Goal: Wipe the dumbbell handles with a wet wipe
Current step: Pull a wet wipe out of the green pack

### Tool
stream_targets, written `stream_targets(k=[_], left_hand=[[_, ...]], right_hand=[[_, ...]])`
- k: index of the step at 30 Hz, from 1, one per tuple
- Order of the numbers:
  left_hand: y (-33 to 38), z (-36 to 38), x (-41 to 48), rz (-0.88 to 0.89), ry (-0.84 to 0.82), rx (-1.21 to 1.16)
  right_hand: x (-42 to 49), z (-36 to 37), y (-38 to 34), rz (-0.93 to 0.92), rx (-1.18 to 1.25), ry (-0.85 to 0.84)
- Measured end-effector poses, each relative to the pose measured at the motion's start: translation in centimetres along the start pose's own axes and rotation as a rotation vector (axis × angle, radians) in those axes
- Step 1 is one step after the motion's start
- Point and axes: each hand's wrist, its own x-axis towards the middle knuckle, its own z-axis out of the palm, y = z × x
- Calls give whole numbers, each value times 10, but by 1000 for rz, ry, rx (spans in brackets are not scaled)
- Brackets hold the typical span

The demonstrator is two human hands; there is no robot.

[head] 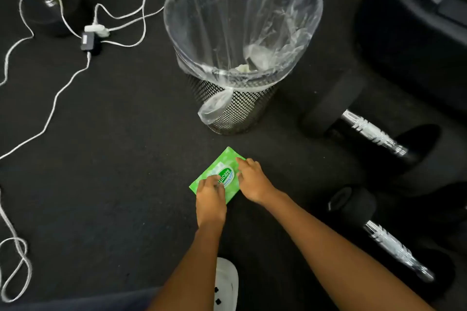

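The tangle of white cables (pixel 50 113) on the dark carpeted floor (pixel 113 184) lies well left of the work, so it is a snag only if the person shifts that way. The flat green wet-wipe pack (pixel 226 158) lies on the floor in front of the black mesh wastebasket with a clear liner (pixel 240 111). The left hand (pixel 211 199) has its fingers bent onto the label; whether they pinch the flap I cannot tell, since the hand's back hides the tips. The right hand (pixel 252 179) grips the pack's right edge, steadying it. The likely slips are the flap tearing, or several wipes coming out together if the pack lifts. The two black dumbbells with chrome handles (pixel 374 134) wait at the right, untouched — the nearer one (pixel 396 250) is partly lost in shadow, and the gear above them is cut off.
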Motion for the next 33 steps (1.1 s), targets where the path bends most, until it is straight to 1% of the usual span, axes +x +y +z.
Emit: stream_targets(k=[4,7,10,11,13,15,17,20,22,26,33], left_hand=[[1,2,7,-95,14,-61],[6,5,12,-182,-13,-171],[11,3,11,-254,20,-275],[11,3,12,-266,36,-296],[12,1,10,-292,62,-267],[10,1,11,-322,80,-249],[10,0,11,-346,89,-262],[12,1,10,-355,106,-283],[13,1,9,-350,113,-287],[14,-1,7,-352,132,-303],[14,-3,6,-374,133,-308]], right_hand=[[5,7,-4,45,90,-26],[7,17,-5,58,200,-19],[6,17,-8,66,309,-35],[5,16,-9,73,362,-42],[5,13,-9,91,396,7],[7,11,-7,92,282,78],[9,9,-8,52,53,91],[10,14,-13,-74,-329,89],[10,18,-17,-181,-497,95],[9,21,-18,-373,-701,102],[13,17,-21,-609,-935,90]])
